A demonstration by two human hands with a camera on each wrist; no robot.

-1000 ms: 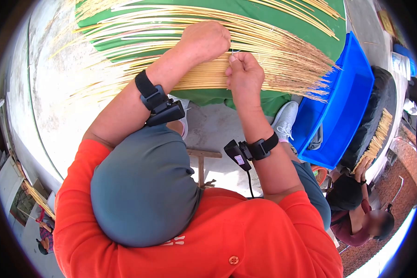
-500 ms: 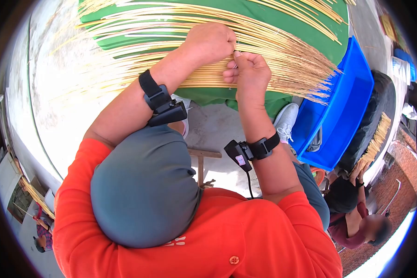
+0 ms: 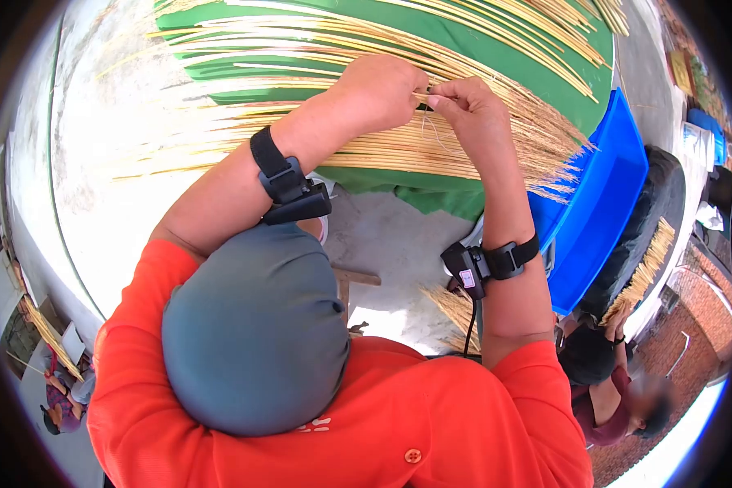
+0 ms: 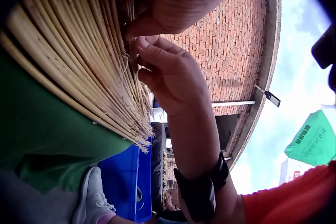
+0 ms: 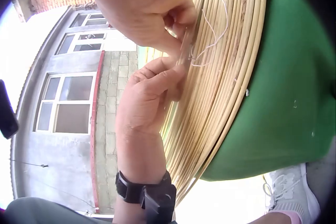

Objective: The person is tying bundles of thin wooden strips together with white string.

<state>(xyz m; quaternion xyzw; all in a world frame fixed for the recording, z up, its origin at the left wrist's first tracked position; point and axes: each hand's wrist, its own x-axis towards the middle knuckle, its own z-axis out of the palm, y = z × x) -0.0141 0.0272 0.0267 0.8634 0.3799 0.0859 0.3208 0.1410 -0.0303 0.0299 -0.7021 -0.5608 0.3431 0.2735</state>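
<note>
My left hand (image 3: 382, 93) and right hand (image 3: 484, 122) meet over a row of long straw stalks (image 3: 382, 154) laid side by side. Between them, the fingertips of both pinch a thin straw stalk (image 3: 420, 96) at the row's upper side. A loose white thread (image 5: 226, 22) curls over the stalks just beside the fingers. The stalks' feathery tips (image 3: 553, 179) fan out to the right. In the left wrist view, the right hand's thumb (image 4: 149, 50) presses toward its fingers near the thread.
Green cloth (image 3: 545, 61) lies beneath, with more stalks (image 3: 512, 41) across its far side. A blue bin (image 3: 602, 236) stands at the right, beside a black rounded object (image 3: 655, 183). Another person (image 3: 618, 398) handles a straw bundle (image 3: 647, 268) at the lower right.
My right hand has moved right and turned, and its fingers now pinch the stalk close to the left hand. Both hands sit slightly farther right, and a loop of thread hangs in plain sight.
</note>
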